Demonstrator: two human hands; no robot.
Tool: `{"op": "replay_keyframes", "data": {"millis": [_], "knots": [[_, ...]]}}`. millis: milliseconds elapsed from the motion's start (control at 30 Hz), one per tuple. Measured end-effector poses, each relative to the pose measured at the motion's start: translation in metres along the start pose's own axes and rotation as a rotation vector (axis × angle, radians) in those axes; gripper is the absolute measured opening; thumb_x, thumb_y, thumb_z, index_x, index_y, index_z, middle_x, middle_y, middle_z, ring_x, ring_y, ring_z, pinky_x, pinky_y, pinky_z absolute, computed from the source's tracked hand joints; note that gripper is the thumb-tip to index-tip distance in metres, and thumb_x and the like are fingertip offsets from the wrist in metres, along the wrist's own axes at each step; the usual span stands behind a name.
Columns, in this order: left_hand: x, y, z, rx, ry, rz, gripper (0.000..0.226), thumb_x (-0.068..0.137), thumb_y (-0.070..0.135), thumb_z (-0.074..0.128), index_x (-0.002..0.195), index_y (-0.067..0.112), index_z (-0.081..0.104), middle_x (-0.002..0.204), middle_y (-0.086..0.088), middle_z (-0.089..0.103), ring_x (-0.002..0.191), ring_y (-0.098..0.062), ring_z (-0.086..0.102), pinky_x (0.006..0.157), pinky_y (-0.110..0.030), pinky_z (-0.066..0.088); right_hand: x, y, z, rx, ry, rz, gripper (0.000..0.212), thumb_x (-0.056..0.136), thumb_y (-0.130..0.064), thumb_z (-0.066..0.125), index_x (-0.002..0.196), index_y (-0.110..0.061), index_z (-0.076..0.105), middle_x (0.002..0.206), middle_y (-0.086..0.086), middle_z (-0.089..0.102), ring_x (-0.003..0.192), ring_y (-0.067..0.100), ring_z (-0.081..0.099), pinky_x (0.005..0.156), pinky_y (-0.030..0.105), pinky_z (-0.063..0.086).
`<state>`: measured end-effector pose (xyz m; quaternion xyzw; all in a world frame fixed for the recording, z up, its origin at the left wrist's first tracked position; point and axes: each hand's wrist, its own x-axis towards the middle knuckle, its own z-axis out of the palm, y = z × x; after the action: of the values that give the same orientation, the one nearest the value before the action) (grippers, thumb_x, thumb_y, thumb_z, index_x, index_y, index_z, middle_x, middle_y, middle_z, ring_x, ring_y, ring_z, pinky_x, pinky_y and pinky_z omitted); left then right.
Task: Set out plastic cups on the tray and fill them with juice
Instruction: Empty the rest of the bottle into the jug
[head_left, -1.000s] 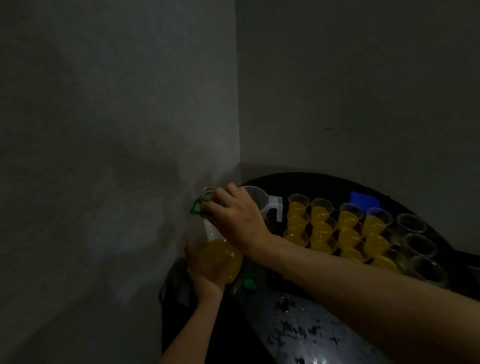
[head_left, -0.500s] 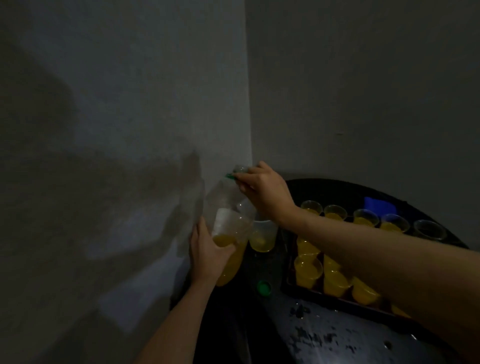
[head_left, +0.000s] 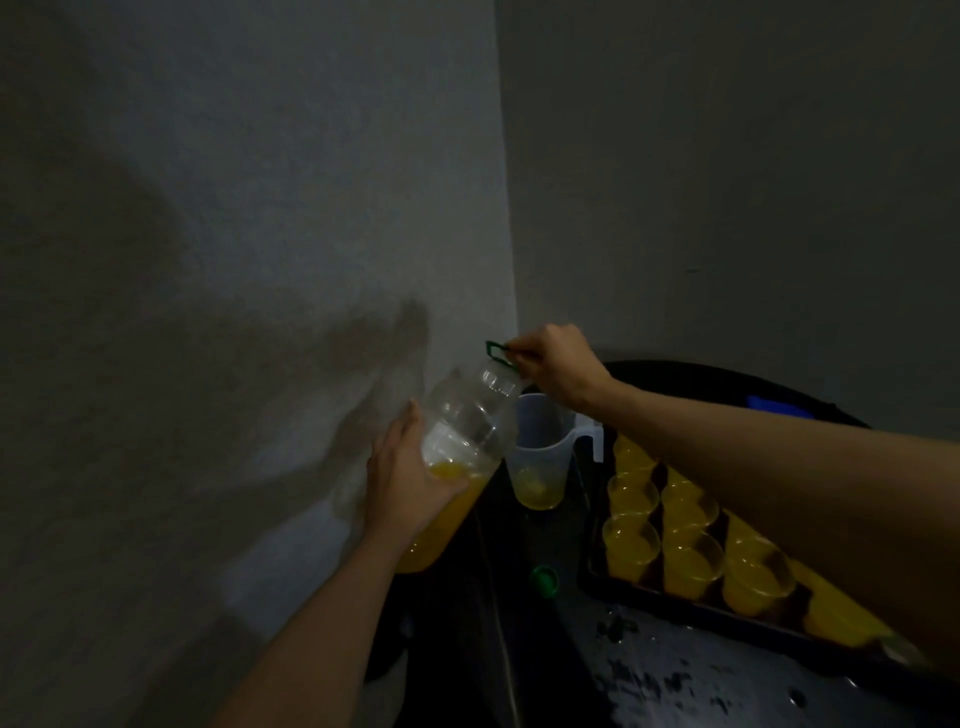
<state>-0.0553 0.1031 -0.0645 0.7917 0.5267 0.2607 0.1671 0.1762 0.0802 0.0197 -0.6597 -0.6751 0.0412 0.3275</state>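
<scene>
Bottom right of the frame, the dark speckled surface (head_left: 675, 686) carries a loose green cap (head_left: 544, 578), and just right of it is the black tray (head_left: 675, 605), its near rows of plastic cups (head_left: 631, 540) already yellow with juice; the right forearm crosses over the rest of the tray, so I cannot tell how many cups stand unfilled. Now the change: a second ago the bottle (head_left: 467, 436) sat low and nearly upright, and here it is lifted and leaning, neck aimed right at the clear jug (head_left: 537, 452). The left hand (head_left: 405, 483) cups the lower body from the wall side, fingers curled under where the juice pools. A little higher, centre frame, the right hand (head_left: 558, 364) pinches the green handle (head_left: 498, 353) at the neck, steering the mouth over the jug's rim. The jug shows only a shallow yellow puddle at its bottom, and no stream is visible yet. My read: this is a refill of the jug, so cup pouring can resume only once the tilt deepens. Far back, a blue object (head_left: 774, 405) sits by the wall.
</scene>
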Motion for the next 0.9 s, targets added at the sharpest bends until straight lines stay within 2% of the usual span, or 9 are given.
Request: {"op": "replay_keyframes", "data": {"millis": [100,200,300,467,633,733,833,900], "knots": [[0.002,0.001,-0.004,0.05,-0.027,0.027,0.126,0.061,0.041,0.092,0.161,0.018,0.018,0.155,-0.008,0.039,0.143,-0.029,0.033,0.114,-0.045,0.036,0.001,0.005,-0.001,0.008,-0.046,0.046,0.021,0.099,-0.017,0.06,0.111,-0.009,0.075,0.094,0.012,0.075,0.086,0.022,0.07,0.083,0.04,0.056],[0.006,0.004,-0.009,0.098,-0.043,0.063,0.128,0.059,0.045,0.092,0.161,0.02,0.019,0.144,-0.006,0.048,0.136,-0.029,0.039,0.11,-0.042,0.04,0.001,0.008,0.0,-0.026,-0.062,0.073,0.023,0.1,-0.019,0.059,0.112,-0.008,0.075,0.091,0.014,0.074,0.085,0.025,0.069,0.08,0.041,0.055],[0.01,0.005,-0.016,0.122,-0.057,0.088,0.127,0.058,0.048,0.09,0.161,0.023,0.021,0.132,-0.004,0.052,0.13,-0.028,0.043,0.106,-0.044,0.043,0.002,0.011,0.0,0.015,-0.077,0.121,0.023,0.1,-0.019,0.059,0.113,-0.008,0.074,0.092,0.012,0.075,0.084,0.02,0.069,0.08,0.038,0.056],[0.012,0.006,-0.024,0.187,-0.088,0.105,0.122,0.057,0.051,0.089,0.159,0.029,0.027,0.127,-0.003,0.053,0.127,-0.027,0.045,0.102,-0.04,0.045,0.002,0.013,0.002,0.026,-0.119,0.164,0.024,0.101,-0.02,0.058,0.11,-0.005,0.075,0.091,0.014,0.075,0.08,0.018,0.07,0.078,0.032,0.057],[0.014,0.008,-0.033,0.247,-0.125,0.131,0.118,0.06,0.05,0.088,0.159,0.036,0.025,0.121,-0.001,0.052,0.124,-0.026,0.045,0.101,-0.038,0.041,0.002,0.011,0.005,0.039,-0.134,0.204,0.023,0.1,-0.018,0.059,0.112,-0.005,0.074,0.094,0.014,0.075,0.077,0.016,0.067,0.071,0.022,0.048],[0.015,0.013,-0.04,0.286,-0.142,0.151,0.116,0.062,0.049,0.088,0.159,0.036,0.025,0.123,-0.002,0.052,0.124,-0.025,0.044,0.102,-0.038,0.04,0.002,0.012,0.008,0.047,-0.141,0.222,0.024,0.1,-0.017,0.058,0.114,-0.004,0.072,0.095,0.013,0.074,0.076,0.015,0.065,0.073,0.025,0.05],[0.018,0.016,-0.045,0.309,-0.164,0.161,0.115,0.063,0.051,0.087,0.159,0.036,0.025,0.124,-0.001,0.052,0.124,-0.026,0.044,0.106,-0.039,0.038,0.001,0.014,0.009,0.041,-0.153,0.24,0.024,0.101,-0.018,0.057,0.108,-0.002,0.074,0.094,0.015,0.073,0.08,0.023,0.068,0.083,0.038,0.056],[0.02,0.015,-0.046,0.331,-0.178,0.164,0.115,0.064,0.053,0.086,0.159,0.036,0.025,0.125,-0.001,0.052,0.125,-0.026,0.044,0.105,-0.038,0.036,0.001,0.016,0.01,0.047,-0.142,0.252,0.024,0.1,-0.019,0.058,0.104,-0.002,0.075,0.092,0.015,0.074,0.078,0.02,0.067,0.085,0.041,0.057]]}}
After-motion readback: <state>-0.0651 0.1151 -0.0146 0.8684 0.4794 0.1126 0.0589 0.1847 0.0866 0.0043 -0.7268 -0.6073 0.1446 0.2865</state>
